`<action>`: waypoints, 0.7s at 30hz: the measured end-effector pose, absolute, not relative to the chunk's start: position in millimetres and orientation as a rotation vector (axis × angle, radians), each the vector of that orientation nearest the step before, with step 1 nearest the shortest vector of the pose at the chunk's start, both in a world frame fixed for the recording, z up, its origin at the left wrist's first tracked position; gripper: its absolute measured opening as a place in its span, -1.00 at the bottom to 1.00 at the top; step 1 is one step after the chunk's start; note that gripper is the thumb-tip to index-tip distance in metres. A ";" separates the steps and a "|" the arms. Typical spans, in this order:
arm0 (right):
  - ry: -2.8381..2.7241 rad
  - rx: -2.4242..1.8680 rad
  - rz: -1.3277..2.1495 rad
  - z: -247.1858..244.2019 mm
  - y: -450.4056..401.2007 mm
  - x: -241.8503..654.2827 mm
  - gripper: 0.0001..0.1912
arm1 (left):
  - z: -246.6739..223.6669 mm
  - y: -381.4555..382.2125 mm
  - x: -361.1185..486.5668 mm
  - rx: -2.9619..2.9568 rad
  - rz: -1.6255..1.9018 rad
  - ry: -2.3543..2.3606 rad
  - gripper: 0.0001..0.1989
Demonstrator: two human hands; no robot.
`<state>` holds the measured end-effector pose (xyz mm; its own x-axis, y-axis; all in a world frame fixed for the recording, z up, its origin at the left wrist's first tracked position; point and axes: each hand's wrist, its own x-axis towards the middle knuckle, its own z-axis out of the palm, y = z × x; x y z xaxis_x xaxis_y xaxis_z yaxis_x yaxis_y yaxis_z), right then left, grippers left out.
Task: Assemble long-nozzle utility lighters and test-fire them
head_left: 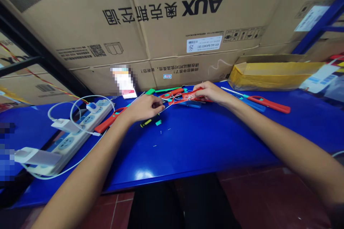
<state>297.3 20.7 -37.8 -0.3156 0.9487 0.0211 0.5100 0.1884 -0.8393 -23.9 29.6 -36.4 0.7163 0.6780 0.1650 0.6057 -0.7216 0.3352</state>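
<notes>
A red lighter handle is near the centre of the frame, with thin wires along its left end. The right hand grips its right end, fingers closed on it. The left hand, just left of centre, has its fingers curled narrowly beside the wires; whether they pinch anything cannot be told. A blue lighter shows just below the handle.

Below the left hand, a yellow-and-black tool and a small green piece lie on the blue desk. Another red lighter lies right of centre, and one more red lighter body sits left of centre, partly behind the left forearm.

Farther out, a white power strip slants across the left, a lit phone leans upright at centre left, a yellow box stands at right, and a large cardboard box fills the upper frame.
</notes>
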 end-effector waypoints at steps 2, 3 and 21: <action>-1.866 -1.366 0.957 -36.3 21.2 298.1 -0.87 | -33.3 29.1 -26.0 2.614 0.289 0.978 -0.69; -1.851 -1.362 0.931 -35.5 21.1 298.1 -0.86 | -31.4 29.0 -27.2 2.574 0.215 0.966 -0.69; -1.741 -1.076 0.966 -41.7 14.3 287.9 -0.84 | -57.8 41.3 -22.6 2.771 0.449 1.264 -0.93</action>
